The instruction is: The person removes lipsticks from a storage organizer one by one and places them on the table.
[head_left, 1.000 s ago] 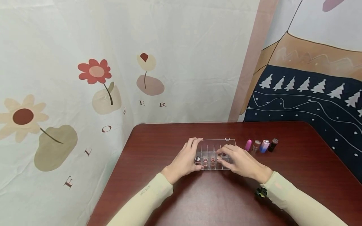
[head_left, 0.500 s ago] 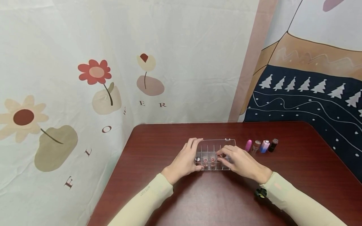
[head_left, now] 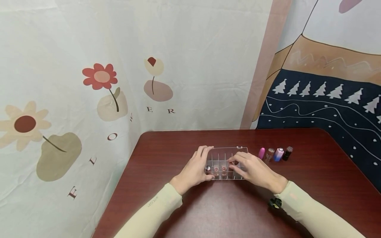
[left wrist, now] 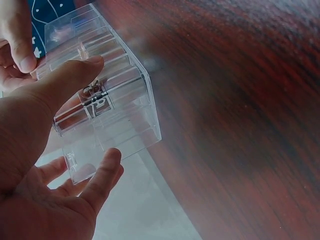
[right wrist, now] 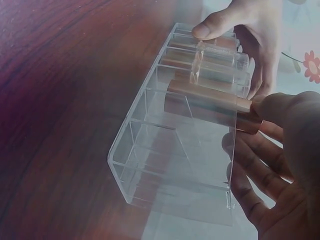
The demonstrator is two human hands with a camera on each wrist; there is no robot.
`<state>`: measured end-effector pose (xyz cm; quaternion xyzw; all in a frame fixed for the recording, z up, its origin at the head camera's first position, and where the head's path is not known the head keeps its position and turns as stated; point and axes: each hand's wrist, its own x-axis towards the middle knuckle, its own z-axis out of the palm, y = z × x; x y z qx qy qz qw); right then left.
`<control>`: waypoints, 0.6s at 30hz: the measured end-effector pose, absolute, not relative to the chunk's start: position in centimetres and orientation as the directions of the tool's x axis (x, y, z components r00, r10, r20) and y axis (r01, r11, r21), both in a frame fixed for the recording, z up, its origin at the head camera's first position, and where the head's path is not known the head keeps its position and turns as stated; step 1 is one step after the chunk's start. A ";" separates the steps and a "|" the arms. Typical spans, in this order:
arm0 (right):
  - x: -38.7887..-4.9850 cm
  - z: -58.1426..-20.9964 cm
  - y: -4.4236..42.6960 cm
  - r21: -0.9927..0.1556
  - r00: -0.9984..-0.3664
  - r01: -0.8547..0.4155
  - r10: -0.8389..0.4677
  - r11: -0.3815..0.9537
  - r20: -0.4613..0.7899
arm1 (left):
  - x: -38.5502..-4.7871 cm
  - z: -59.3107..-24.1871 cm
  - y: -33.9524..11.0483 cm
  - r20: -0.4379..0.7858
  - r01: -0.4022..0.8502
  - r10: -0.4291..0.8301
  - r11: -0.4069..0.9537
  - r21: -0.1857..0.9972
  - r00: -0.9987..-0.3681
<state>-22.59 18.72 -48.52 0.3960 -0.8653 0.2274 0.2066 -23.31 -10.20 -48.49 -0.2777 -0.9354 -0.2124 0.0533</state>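
Copper-coloured tube [right wrist: 210,102]: pinched near its upper end between your right thumb and fingers, its lower part inside a compartment of the clear box [right wrist: 205,160]. Your right hand [head_left: 256,170] keeps a narrow grip there. Your left hand [head_left: 193,167] holds the box by its left end, thumb on the near side, fingers round the back. Between your hands, left of the copper tube: two clear tubes [head_left: 224,170] in neighbouring compartments, then a dark-capped tube [head_left: 208,169] next to your left hand.

Change over the last second: slight. Both hands and the box hold position; what shows between your right fingertips read pale then, dark now. My judgement: you are adjusting the tube within its compartment rather than carrying it, and the step is unfinished while your fingers grip it. Through the hazy plastic, cannot tell whether its foot touches the compartment floor.

Beyond your right hand, in a row on the table [head_left: 226,205]: pink tube [head_left: 261,153], clear bottle [head_left: 269,154], pink-and-blue tube [head_left: 278,154], black tube [head_left: 287,153].
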 end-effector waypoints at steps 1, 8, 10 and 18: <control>-22.6 -48.5 18.7 -0.230 -0.601 -0.779 -0.591 0.583 0.538 | -23.3 -48.5 -10.2 0.217 0.542 0.497 0.756 0.367 -0.840; -22.5 -48.2 18.7 -0.221 -0.591 -0.784 -0.588 0.581 0.552 | -23.4 -48.7 -10.1 0.217 0.544 0.499 0.760 0.355 -0.839; -22.5 -48.1 18.7 -0.222 -0.592 -0.782 -0.584 0.582 0.555 | -23.4 -48.7 -10.2 0.220 0.547 0.501 0.758 0.356 -0.837; -22.5 -47.6 18.8 -0.221 -0.577 -0.792 -0.578 0.569 0.578 | -23.3 -48.7 -10.3 0.226 0.551 0.502 0.753 0.359 -0.835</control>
